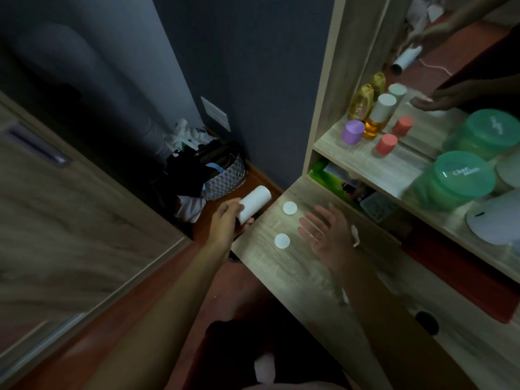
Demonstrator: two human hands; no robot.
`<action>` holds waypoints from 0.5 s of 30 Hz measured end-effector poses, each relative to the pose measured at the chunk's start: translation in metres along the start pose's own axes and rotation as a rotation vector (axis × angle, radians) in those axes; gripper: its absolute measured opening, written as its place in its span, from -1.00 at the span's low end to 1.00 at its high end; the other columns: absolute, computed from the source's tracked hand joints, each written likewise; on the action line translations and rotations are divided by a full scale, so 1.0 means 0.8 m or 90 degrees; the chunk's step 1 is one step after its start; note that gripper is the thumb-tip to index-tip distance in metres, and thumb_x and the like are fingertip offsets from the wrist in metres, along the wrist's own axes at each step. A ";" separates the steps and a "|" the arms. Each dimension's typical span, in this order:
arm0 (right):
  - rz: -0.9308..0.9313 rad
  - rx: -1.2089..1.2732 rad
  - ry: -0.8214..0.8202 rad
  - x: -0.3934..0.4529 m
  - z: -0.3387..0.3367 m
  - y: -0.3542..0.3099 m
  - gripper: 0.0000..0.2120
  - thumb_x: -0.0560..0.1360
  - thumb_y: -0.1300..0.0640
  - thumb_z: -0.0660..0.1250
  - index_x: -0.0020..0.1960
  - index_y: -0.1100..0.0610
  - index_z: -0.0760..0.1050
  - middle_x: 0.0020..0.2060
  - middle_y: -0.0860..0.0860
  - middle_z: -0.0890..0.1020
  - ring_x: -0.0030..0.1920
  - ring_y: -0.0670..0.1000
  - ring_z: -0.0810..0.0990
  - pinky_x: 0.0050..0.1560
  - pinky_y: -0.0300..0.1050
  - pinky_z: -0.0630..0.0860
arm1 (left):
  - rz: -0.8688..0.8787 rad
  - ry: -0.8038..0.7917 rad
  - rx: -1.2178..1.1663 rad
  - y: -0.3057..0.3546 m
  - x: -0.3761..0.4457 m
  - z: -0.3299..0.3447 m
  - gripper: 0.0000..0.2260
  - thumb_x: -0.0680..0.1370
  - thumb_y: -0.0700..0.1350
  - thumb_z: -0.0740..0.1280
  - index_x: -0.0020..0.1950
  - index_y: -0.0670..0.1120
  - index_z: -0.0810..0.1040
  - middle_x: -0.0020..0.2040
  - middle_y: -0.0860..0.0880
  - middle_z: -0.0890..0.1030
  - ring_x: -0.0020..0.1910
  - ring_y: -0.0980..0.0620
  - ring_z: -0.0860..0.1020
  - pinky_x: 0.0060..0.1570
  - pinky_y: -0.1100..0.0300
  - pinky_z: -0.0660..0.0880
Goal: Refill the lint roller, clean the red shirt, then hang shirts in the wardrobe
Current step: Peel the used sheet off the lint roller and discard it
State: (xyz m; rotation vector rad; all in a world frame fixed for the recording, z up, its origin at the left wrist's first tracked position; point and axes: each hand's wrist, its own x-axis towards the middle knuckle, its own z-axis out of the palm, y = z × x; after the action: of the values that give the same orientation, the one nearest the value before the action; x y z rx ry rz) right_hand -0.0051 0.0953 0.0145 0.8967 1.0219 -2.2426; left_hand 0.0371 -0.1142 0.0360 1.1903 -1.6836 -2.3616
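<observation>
My left hand (228,220) grips a white lint-roller refill roll (254,204) by its near end, holding it just off the left edge of the wooden desk (281,271). My right hand (323,230) hovers flat over the desk with its fingers spread and holds nothing. Two small white round caps (289,208) (282,241) lie on the desk beside that hand. A mirror at the upper right reflects both hands and the roll (406,59). No shirt or roller handle is in view.
A shelf (365,161) above the desk carries a purple-capped bottle (352,132), red-capped bottles (386,144), amber bottles (361,102) and green lidded tubs (455,178). A patterned basket (225,178) full of clothes sits on the floor by the dark wall. A wardrobe door (70,220) stands to the left.
</observation>
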 end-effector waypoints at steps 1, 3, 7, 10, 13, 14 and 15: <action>-0.002 -0.001 -0.006 0.001 0.006 0.001 -0.60 0.58 -0.12 0.13 0.28 0.09 0.44 0.21 0.12 0.55 0.10 0.12 0.58 -0.09 0.05 0.52 | -0.015 0.000 -0.019 0.003 0.004 -0.007 -0.86 0.53 -0.20 0.27 0.07 -0.10 0.54 0.05 -0.23 0.59 -0.23 -0.08 0.64 -0.20 0.14 0.59; -0.035 -0.035 -0.019 0.004 0.018 0.006 -0.55 0.57 -0.13 0.15 0.36 0.10 0.39 0.24 0.07 0.52 0.18 0.11 0.54 0.01 0.05 0.51 | -0.054 0.005 -0.070 0.009 0.013 -0.019 -0.82 0.53 -0.23 0.27 0.12 -0.23 0.51 0.06 -0.30 0.57 -0.22 -0.10 0.63 -0.25 0.15 0.61; -0.113 -0.068 -0.019 0.008 0.043 0.026 -0.60 0.59 -0.08 0.17 0.36 0.06 0.37 0.31 0.09 0.48 0.17 0.06 0.56 0.07 0.01 0.52 | -0.111 -0.023 -0.103 0.020 0.040 -0.054 -0.92 0.52 -0.24 0.29 0.00 -0.18 0.51 0.10 -0.29 0.51 -0.08 -0.16 0.58 -0.03 0.04 0.58; -0.149 -0.009 -0.012 0.016 0.070 0.048 -0.73 0.61 0.04 0.17 0.30 0.01 0.39 0.34 0.10 0.47 0.15 0.04 0.60 0.07 0.01 0.56 | -0.115 -0.013 0.050 0.029 0.071 -0.091 -0.86 0.47 -0.13 0.36 0.01 -0.09 0.57 -0.03 -0.19 0.55 -0.08 -0.11 0.56 -0.08 0.05 0.56; -0.147 0.013 0.037 0.015 0.121 0.076 -0.63 0.58 -0.06 0.21 0.31 0.10 0.45 0.26 0.11 0.55 0.24 0.11 0.55 0.14 0.01 0.51 | -0.137 -0.061 0.132 0.052 0.108 -0.131 -0.66 0.44 -0.08 0.38 0.20 -0.14 0.56 -0.28 -0.09 0.53 -0.37 0.01 0.48 -0.40 0.18 0.40; -0.152 0.029 0.046 0.014 0.139 0.089 -0.61 0.58 -0.05 0.22 0.32 0.12 0.45 0.25 0.13 0.55 0.24 0.13 0.54 0.11 0.00 0.51 | -0.138 -0.071 0.169 0.060 0.122 -0.146 -0.64 0.45 -0.08 0.39 0.22 -0.14 0.56 -0.29 -0.08 0.54 -0.40 0.01 0.47 -0.44 0.20 0.39; -0.160 0.052 0.056 0.018 0.156 0.105 -0.61 0.58 -0.03 0.22 0.34 0.14 0.44 0.24 0.14 0.55 0.23 0.14 0.55 0.10 0.01 0.52 | -0.129 -0.079 0.215 0.068 0.135 -0.160 -0.66 0.46 -0.10 0.40 0.21 -0.14 0.55 -0.27 -0.09 0.56 -0.40 0.02 0.48 -0.47 0.22 0.40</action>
State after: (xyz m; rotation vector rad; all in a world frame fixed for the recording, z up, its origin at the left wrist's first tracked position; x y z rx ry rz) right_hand -0.0014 -0.0551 0.0279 0.9538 1.1453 -2.4878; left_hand 0.0119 -0.2848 0.0014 1.3428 -2.1684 -2.3708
